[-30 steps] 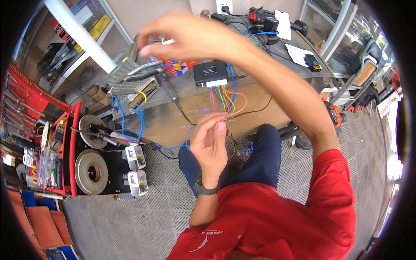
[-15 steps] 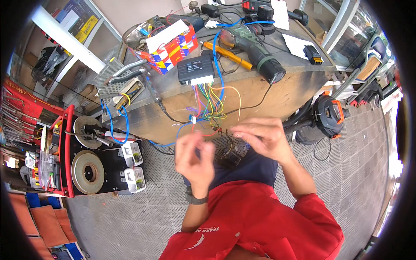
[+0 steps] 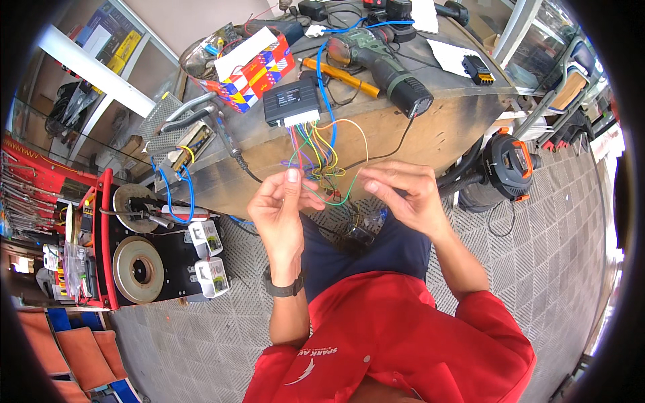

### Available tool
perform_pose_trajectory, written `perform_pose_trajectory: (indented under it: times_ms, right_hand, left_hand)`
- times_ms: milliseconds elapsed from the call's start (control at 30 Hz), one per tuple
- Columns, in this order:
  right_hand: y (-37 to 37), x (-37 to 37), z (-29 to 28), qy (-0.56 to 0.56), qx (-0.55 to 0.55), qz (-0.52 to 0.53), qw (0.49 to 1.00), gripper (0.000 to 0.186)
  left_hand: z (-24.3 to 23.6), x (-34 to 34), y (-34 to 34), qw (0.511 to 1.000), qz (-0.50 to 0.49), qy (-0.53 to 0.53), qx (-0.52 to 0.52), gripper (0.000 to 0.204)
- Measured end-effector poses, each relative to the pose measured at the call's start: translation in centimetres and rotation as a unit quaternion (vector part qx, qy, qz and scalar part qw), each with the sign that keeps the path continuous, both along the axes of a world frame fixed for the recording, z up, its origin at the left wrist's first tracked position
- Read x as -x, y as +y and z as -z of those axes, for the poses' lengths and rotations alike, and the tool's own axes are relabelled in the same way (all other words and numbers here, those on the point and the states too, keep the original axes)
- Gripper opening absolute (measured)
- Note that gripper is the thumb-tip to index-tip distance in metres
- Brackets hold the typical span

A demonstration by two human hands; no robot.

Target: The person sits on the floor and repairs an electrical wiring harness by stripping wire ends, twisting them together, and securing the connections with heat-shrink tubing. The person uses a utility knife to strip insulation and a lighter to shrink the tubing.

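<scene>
A black box (image 3: pixel 290 102) sits on the desk's front edge, with many coloured wires (image 3: pixel 322 151) hanging from its white connector. My left hand (image 3: pixel 279 211) pinches a green wire (image 3: pixel 336 201) below the box, thumb pressed to fingers. That wire loops across to my right hand (image 3: pixel 406 198), whose thumb and fingertips are closed on it, close to a pale orange wire. A dark tangle of small parts (image 3: pixel 356 232) lies low between my legs, too small to tell.
Desk (image 3: pixel 457 107) holds a drill (image 3: pixel 396 80), orange tool (image 3: pixel 339 79), patterned box (image 3: pixel 248 80) and soldering iron (image 3: pixel 232 144). At left stands a red tool trolley (image 3: pixel 107 235) with grinding discs; a shop vacuum (image 3: pixel 500 171) is at right, glass cabinets (image 3: pixel 101 60) at back left.
My right hand came down from high over the desk to below the box. Both hands now hold the green wire stretched in a loop; the left shifted slightly left and up since half a second ago.
</scene>
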State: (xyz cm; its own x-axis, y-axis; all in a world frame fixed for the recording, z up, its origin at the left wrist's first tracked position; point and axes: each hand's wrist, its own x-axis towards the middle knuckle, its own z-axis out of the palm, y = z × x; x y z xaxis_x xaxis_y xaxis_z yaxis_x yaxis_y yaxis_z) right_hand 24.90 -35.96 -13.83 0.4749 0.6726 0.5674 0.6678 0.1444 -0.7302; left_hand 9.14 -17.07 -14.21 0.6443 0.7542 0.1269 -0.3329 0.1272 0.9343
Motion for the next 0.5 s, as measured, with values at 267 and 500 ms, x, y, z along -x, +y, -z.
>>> perform_pose_trajectory:
  times_ms: [267, 500]
  right_hand:
    - [0.8, 3.3, 1.3, 0.396, -0.135, -0.087, 0.904, 0.02]
    - [2.2, 4.2, -0.3, 0.324, -0.101, -0.088, 0.937, 0.014]
  left_hand:
    - [0.2, -0.9, -0.6, 0.998, 0.005, -0.036, 0.045, 0.026]
    - [-0.1, -1.1, -1.7, 0.997, -0.069, 0.013, -0.022, 0.026]
